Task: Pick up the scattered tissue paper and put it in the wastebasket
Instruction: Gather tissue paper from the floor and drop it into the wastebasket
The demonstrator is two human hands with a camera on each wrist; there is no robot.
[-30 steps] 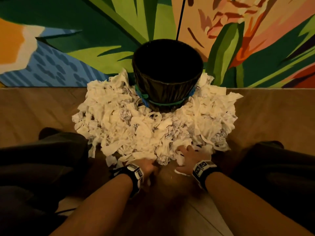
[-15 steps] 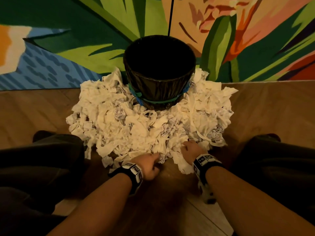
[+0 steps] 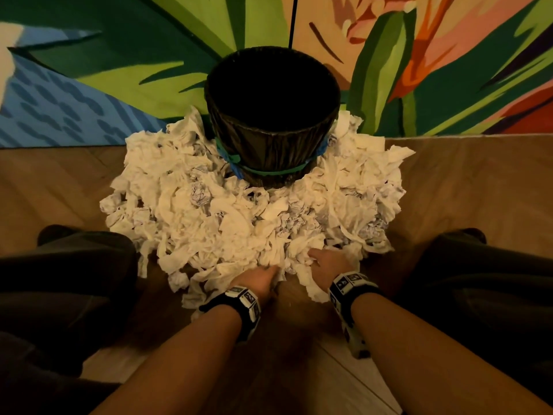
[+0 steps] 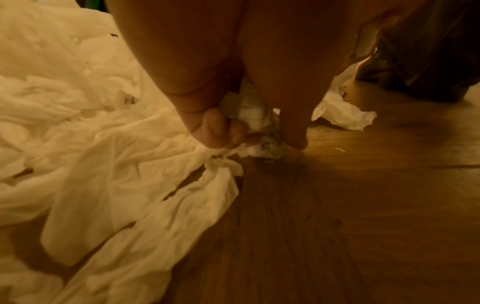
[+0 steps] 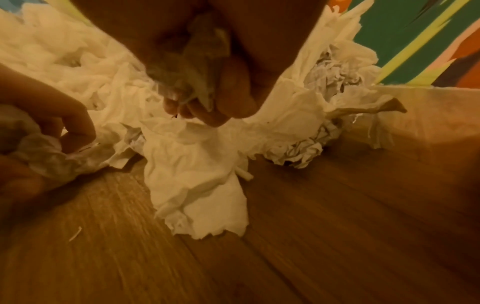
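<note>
A big heap of white crumpled tissue paper lies on the wooden floor around a dark wastebasket with a green-blue band. My left hand is at the heap's near edge; in the left wrist view its fingers curl round a wad of tissue. Just to the right, my right hand also sits at the near edge. In the right wrist view its fingers grip tissue paper, and a long strip hangs from it to the floor.
A wall painted with coloured leaves stands right behind the wastebasket. My dark-trousered legs flank the heap left and right. Bare wooden floor lies between my forearms.
Both hands have curled their fingers into the near edge of the heap and taken hold of tissue. The view has moved closer to the wastebasket.
</note>
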